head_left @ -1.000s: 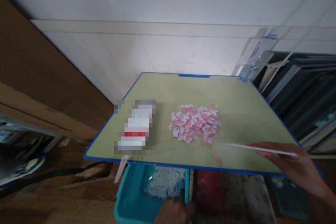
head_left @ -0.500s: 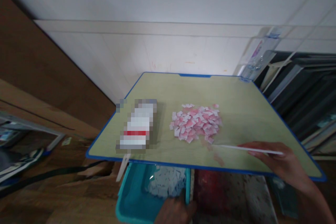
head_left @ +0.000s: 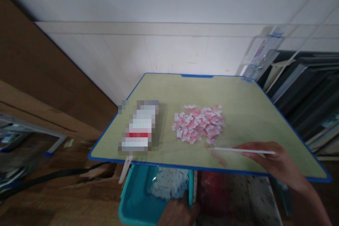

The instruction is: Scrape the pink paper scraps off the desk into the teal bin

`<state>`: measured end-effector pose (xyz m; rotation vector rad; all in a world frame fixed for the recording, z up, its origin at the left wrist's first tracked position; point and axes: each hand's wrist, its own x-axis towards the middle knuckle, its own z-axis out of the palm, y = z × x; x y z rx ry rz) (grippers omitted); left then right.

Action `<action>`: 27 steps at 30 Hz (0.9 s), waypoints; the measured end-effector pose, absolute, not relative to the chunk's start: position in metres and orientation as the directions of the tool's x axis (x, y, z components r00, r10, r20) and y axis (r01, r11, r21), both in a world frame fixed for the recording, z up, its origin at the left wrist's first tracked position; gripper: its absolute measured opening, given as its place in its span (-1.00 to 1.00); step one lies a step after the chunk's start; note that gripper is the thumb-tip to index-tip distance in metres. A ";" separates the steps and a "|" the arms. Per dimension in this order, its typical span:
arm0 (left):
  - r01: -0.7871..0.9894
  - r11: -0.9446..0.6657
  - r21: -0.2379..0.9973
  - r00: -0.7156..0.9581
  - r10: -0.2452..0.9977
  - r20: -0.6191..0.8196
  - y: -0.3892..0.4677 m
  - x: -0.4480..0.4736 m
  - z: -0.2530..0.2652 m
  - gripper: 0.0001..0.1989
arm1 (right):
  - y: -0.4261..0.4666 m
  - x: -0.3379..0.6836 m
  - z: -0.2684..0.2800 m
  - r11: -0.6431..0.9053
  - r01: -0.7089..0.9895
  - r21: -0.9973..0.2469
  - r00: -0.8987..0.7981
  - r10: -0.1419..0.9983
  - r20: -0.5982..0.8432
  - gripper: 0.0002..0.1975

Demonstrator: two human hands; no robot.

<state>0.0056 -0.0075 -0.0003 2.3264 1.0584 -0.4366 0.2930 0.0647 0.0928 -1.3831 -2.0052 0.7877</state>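
In my right hand (head_left: 265, 159) a thin white stick (head_left: 230, 149) is pinched between the fingers, lying nearly level over the tabletop. Its far tip is just below a heap of small pink-and-white paper pieces (head_left: 197, 125) and does not touch them. Beneath the table's front edge, my left hand (head_left: 177, 213) is closed at the right rim of a teal basin (head_left: 125, 204), thumb and forefinger on either side of it. Inside the basin lies a pile of pale paper bits (head_left: 171, 183).
The blue-edged table (head_left: 212, 93) stands against a white wall. A pixelated box-like object (head_left: 140, 125) is on its left, above a pale strip (head_left: 125, 169) jutting past the edge. A clear bottle (head_left: 256, 60) stands at the back right corner. Dark flat panels (head_left: 312, 81) lean at the right.
My right hand and the stick have shifted slightly left. My left hand stays at the basin rim, and the paper heap looks the same.
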 end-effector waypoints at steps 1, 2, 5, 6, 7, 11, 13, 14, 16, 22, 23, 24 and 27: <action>0.768 -0.548 0.331 0.636 0.593 -0.493 -0.008 0.006 0.000 -0.68 | 0.062 0.298 0.095 0.282 0.609 -0.741 -0.293 0.949 0.121 -0.80; 0.769 -0.549 0.327 0.634 0.596 -0.492 -0.008 0.006 -0.001 -0.69 | 0.059 0.303 0.096 0.275 0.611 -0.742 -0.278 0.953 0.124 -0.80; 0.768 -0.535 0.353 0.639 0.599 -0.482 -0.009 0.006 -0.001 -0.72 | 0.054 0.315 0.098 0.248 0.656 -0.713 -0.186 0.968 0.166 -0.80; 0.769 -0.524 0.367 0.639 0.601 -0.480 -0.009 0.006 -0.001 -0.72 | 0.054 0.316 0.098 0.241 0.666 -0.706 -0.164 0.971 0.176 -0.80; 0.771 -0.513 0.377 0.637 0.606 -0.477 -0.009 0.005 0.000 -0.72 | 0.055 0.315 0.097 0.238 0.669 -0.704 -0.155 0.971 0.182 -0.79; 0.776 -0.500 0.384 0.630 0.637 -0.444 -0.012 0.003 0.000 -0.73 | 0.061 0.306 0.093 0.246 0.643 -0.726 -0.204 0.968 0.147 -0.79; 0.774 -0.505 0.382 0.632 0.641 -0.435 -0.012 0.002 0.000 -0.75 | 0.060 0.305 0.093 0.245 0.619 -0.746 -0.249 0.962 0.109 -0.81; 0.774 -0.506 0.380 0.632 0.642 -0.434 -0.012 0.002 0.000 -0.76 | 0.059 0.307 0.094 0.238 0.612 -0.755 -0.265 0.960 0.088 -0.81; 0.774 -0.508 0.378 0.634 0.633 -0.444 -0.011 0.003 0.000 -0.76 | 0.054 0.313 0.093 0.206 0.619 -0.758 -0.238 0.969 0.069 -0.82; 0.769 -0.544 0.335 0.632 0.575 -0.519 -0.006 0.006 0.006 -0.67 | 0.051 0.339 0.073 0.048 0.647 -0.761 0.124 0.978 0.167 -0.89; 0.768 -0.547 0.334 0.634 0.576 -0.516 -0.006 0.006 0.006 -0.66 | 0.052 0.341 0.069 0.032 0.640 -0.768 0.138 0.978 0.157 -0.88; 0.767 -0.549 0.333 0.636 0.580 -0.508 -0.006 0.006 0.006 -0.67 | 0.053 0.342 0.066 0.022 0.631 -0.776 0.148 0.978 0.148 -0.88; 0.769 -0.536 0.349 0.636 0.587 -0.501 -0.005 0.006 0.005 -0.68 | 0.053 0.337 0.062 0.004 0.608 -0.794 0.152 0.981 0.121 -0.88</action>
